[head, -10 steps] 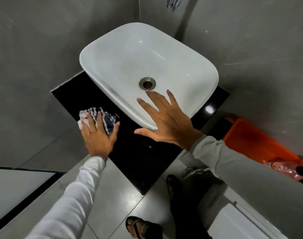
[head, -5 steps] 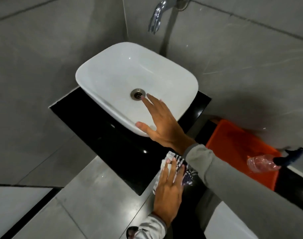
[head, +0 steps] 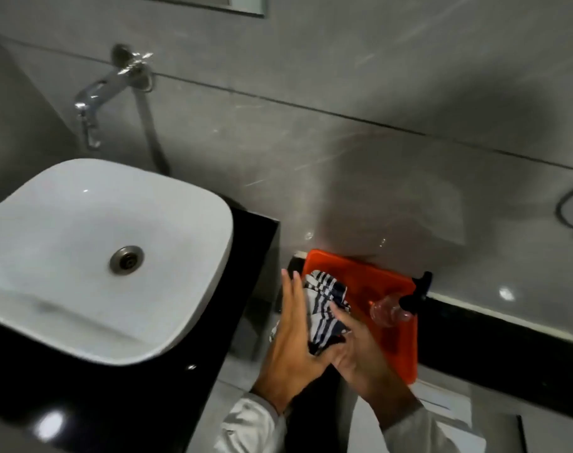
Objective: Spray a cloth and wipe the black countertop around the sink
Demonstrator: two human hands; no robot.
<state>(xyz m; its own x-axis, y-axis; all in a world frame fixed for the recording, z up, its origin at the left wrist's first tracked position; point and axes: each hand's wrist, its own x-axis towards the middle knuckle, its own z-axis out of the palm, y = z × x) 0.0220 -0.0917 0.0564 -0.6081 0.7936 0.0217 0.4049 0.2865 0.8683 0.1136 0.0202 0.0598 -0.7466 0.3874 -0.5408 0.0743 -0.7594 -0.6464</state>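
Striped cloth (head: 326,313) being pressed between left hand (head: 293,335) and right hand (head: 353,346), fingers loosely curled around it, above the orange tray (head: 399,348). Possibly slipping onto the spray bottle (head: 391,308), toppling it.

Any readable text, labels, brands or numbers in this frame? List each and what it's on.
None readable.
Spray bottle: clear body, black trigger head; no label shows.
Striped cloth: dark and white stripes only, no print; held between the left hand and right hand.
Orange tub: plain, no marking visible.
White sink and wall tap: no brand mark legible; the frame is blurred.
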